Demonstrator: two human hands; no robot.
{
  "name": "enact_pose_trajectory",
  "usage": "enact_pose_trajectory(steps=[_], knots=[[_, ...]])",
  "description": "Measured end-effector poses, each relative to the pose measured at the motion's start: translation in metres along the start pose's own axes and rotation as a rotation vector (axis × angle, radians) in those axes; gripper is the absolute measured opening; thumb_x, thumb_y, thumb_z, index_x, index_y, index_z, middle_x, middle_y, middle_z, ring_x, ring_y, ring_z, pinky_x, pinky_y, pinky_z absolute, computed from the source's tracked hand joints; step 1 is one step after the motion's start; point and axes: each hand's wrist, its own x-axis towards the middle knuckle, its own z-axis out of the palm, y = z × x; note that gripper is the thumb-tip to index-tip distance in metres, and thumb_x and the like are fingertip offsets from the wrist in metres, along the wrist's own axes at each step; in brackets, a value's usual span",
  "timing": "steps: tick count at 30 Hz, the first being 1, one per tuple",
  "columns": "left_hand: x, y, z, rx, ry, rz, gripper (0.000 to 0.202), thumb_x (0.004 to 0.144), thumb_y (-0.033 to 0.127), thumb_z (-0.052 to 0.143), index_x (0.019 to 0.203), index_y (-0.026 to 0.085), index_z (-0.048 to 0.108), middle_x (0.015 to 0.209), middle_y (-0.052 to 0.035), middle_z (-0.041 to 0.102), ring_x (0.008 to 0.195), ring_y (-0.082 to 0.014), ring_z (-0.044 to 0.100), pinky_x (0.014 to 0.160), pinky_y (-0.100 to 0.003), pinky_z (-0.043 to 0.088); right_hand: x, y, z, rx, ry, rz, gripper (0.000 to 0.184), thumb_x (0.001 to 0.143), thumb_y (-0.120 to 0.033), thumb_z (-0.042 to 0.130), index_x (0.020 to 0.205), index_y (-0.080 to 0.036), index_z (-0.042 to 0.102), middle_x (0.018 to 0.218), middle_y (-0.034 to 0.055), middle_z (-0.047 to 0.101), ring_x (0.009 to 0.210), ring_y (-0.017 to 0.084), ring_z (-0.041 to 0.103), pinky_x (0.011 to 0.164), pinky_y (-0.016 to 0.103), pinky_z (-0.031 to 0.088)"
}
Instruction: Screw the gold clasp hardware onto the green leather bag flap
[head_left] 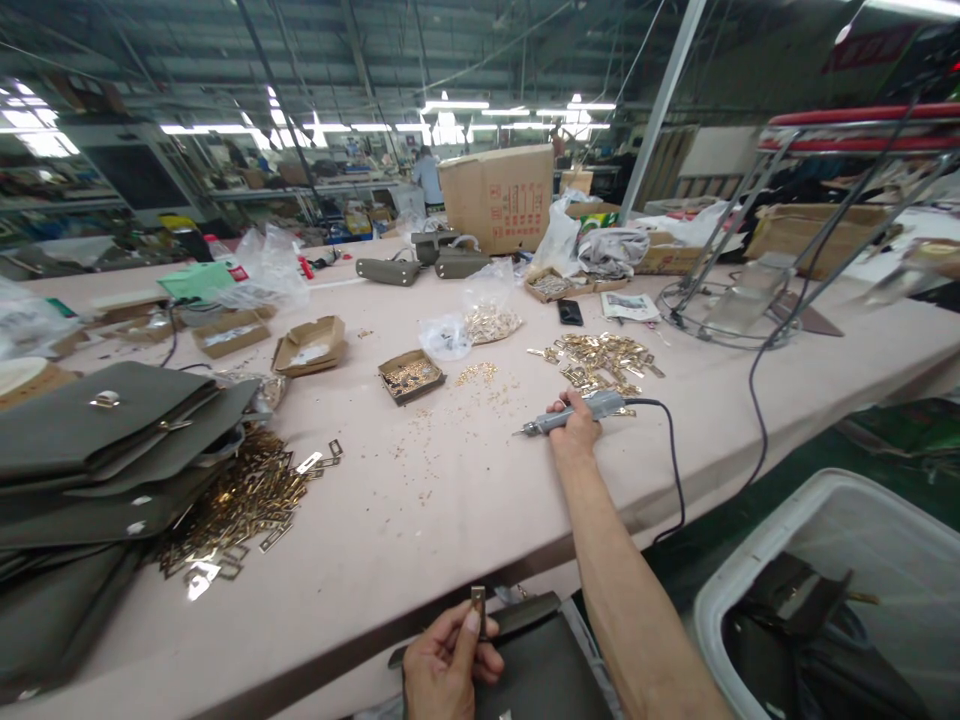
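Our right hand (pixel 574 425) is stretched far forward, the bare forearm running up from the lower right corner, elbow out of view, wrist straight. Its fingers are curled down with the knuckles on top, clamped around something slim beneath the palm. Our left hand (pixel 450 665) sits low and close to the body, only the hand and wrist showing. Its thumb (pixel 471 625) points upward, pinching a small piece against the bent fingers.
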Motion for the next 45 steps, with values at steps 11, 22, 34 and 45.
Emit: enact_pose_trajectory(steps=[11,22,34,45], knots=[[-0.001,-0.003,-0.002,-0.008,-0.001,0.009,0.052,0.06,0.057,0.09,0.082,0.011,0.079,0.066,-0.0094,0.074,0.039,-0.0136,0.059,0.035,-0.02,0.046,0.001,-0.001,0.0,-0.013,0.01,-0.036,0.041,0.072,-0.037,0.088,0.079,-0.018,0.052,0.07,-0.0031,0.063,0.049,0.008,0.052,0.042,0.022,0.05],[0.002,-0.01,-0.007,-0.003,-0.012,0.021,0.048,0.065,0.052,0.089,0.086,0.01,0.078,0.069,-0.0097,0.075,0.042,-0.0148,0.061,0.036,-0.022,0.048,-0.002,-0.006,0.001,0.009,-0.034,-0.014,0.039,0.073,-0.032,0.087,0.081,-0.019,0.051,0.069,-0.005,0.061,0.049,0.008,0.051,0.045,0.022,0.05],[-0.009,-0.006,-0.003,0.019,-0.044,-0.003,0.047,0.078,0.05,0.079,0.093,0.006,0.075,0.073,-0.01,0.075,0.045,-0.0144,0.065,0.042,-0.023,0.054,-0.116,-0.076,-0.043,-0.052,-0.418,0.216,0.023,0.082,-0.017,0.076,0.084,-0.019,0.054,0.079,-0.0063,0.056,0.052,0.004,0.047,0.056,0.02,0.05],[-0.012,-0.002,0.002,0.081,-0.022,0.002,0.045,0.083,0.05,0.074,0.094,0.006,0.074,0.072,-0.01,0.074,0.046,-0.0144,0.066,0.042,-0.022,0.054,-0.224,-0.071,-0.063,-0.323,-0.605,0.035,0.021,0.082,-0.024,0.08,0.086,-0.019,0.06,0.069,-0.0047,0.054,0.052,0.009,0.048,0.057,0.027,0.048]])
